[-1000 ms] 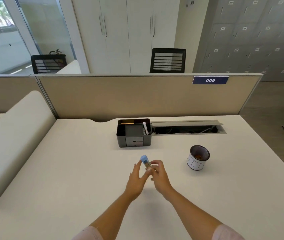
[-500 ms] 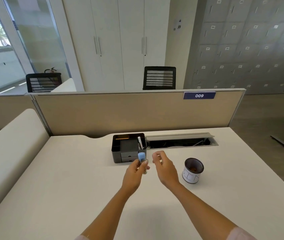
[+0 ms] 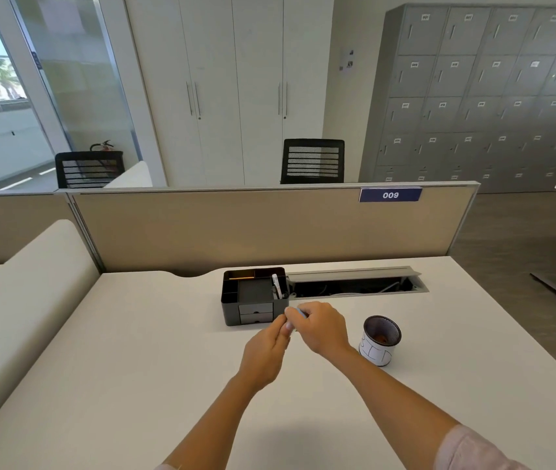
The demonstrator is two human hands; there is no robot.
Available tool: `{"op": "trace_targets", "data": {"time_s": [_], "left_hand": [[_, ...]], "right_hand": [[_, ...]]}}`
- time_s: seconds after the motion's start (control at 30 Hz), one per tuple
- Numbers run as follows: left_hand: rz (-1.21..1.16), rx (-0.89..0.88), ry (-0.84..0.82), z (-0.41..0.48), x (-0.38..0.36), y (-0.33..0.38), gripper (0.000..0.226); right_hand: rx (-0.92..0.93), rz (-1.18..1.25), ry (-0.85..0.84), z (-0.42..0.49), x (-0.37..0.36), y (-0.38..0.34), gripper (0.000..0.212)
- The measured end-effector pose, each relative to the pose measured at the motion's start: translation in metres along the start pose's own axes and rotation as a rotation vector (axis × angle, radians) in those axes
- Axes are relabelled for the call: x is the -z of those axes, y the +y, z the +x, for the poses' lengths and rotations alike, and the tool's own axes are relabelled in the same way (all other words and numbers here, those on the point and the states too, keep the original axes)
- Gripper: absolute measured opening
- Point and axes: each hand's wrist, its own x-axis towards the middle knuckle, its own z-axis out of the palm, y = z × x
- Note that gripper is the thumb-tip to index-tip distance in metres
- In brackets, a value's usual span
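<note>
Both my hands meet above the middle of the white desk (image 3: 134, 385). My left hand (image 3: 264, 351) holds a small tube with a light blue cap (image 3: 300, 313); only the cap shows, the body is hidden by my fingers. My right hand (image 3: 320, 327) has its fingers curled over the cap end. A black desk organiser (image 3: 253, 296) stands just behind my hands, with an orange pencil and a white pen in its compartments. A black mesh cup with a white paper wrap (image 3: 380, 340) stands to the right of my right hand.
A beige partition (image 3: 253, 225) with a blue "009" label (image 3: 390, 195) closes off the back of the desk. An open cable tray (image 3: 354, 283) runs along the back right. A cream padded divider (image 3: 25, 283) lies at the left. Black chairs, white cupboards and grey lockers stand beyond.
My right hand, apart from the tube half a second ago, has moved back onto its blue cap. Both hands have moved slightly toward the organiser.
</note>
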Motion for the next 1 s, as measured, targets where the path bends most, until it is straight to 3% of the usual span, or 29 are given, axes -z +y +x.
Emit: {"op": "trace_targets", "data": {"time_s": [0.1,0.17,0.33,0.5,0.77,0.9,1.0], "left_hand": [[-0.181,0.053,0.073,-0.002,-0.001,0.002,0.032],[-0.320,0.143,0.157,-0.002,-0.005,0.007,0.040],[-0.095,0.220,0.244,0.006,-0.006,0.020,0.067],[-0.061,0.238,0.065,0.011,-0.006,0.021,0.066],[-0.391,0.268,-0.330,0.007,0.004,0.027,0.056],[-0.415,0.276,-0.346,0.005,0.007,0.029,0.053],[-0.453,0.344,-0.314,0.008,0.010,0.031,0.059]], "right_hand": [[-0.007,0.063,-0.011,-0.001,-0.001,-0.004,0.046],[0.036,0.087,0.010,-0.002,-0.002,-0.007,0.048],[0.190,0.079,0.063,-0.004,0.001,-0.010,0.050],[0.273,0.105,0.079,-0.002,0.005,-0.001,0.057],[0.432,0.070,0.130,-0.005,0.018,-0.002,0.036],[0.530,0.083,0.121,-0.002,0.023,-0.006,0.034],[0.376,0.219,0.149,0.000,0.024,0.000,0.041]]}}
